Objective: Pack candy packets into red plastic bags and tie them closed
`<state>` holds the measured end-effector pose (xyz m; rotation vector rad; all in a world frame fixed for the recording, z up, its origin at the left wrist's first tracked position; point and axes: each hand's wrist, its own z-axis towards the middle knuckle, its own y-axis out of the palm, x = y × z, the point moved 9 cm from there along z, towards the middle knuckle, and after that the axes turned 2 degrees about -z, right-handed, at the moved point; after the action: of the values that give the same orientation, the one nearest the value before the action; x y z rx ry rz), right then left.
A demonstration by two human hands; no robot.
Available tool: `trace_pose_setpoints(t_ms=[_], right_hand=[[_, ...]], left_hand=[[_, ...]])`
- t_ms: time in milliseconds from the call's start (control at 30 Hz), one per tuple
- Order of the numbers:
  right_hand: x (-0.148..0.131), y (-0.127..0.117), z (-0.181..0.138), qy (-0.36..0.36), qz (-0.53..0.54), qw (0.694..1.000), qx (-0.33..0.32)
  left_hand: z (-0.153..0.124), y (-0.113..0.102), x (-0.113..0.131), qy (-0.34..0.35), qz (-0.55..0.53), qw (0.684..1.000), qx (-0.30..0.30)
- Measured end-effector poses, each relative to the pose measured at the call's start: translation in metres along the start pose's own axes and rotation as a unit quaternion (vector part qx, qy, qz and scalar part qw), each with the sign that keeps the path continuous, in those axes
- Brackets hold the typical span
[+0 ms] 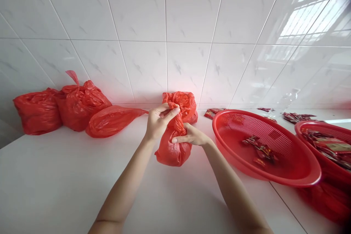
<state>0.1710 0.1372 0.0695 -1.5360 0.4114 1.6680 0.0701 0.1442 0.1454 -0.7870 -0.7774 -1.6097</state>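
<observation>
A filled red plastic bag [173, 150] stands on the white counter [55, 182] in front of me. My left hand [159, 119] pinches the bag's twisted top with thumb and fingers closed. My right hand [192, 136] wraps around the bag's neck just below, fingers closed on the plastic. The loose upper part of the bag [182, 104] bunches up behind my hands, against the tiled wall.
Three tied red bags [79, 104] lie at the left by the wall. A red mesh basket [274, 175] with a few red packets [260, 150] sits to the right, a second red basket [326, 142] of packets beyond it. Loose packets [214, 112] lie near the wall.
</observation>
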Motion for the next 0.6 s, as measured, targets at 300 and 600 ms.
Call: trace_pose_setpoints(t_ms=[300, 600], right_hand=[[0.009, 0.003, 0.004, 0.008, 0.017, 1.0, 0.015], [0.004, 0.002, 0.003, -0.001, -0.046, 0.999, 0.011]], left_hand=[[0.008, -0.027, -0.012, 0.016, -0.021, 0.998, 0.054], [0.008, -0.025, -0.01, 0.021, -0.017, 0.999, 0.037]])
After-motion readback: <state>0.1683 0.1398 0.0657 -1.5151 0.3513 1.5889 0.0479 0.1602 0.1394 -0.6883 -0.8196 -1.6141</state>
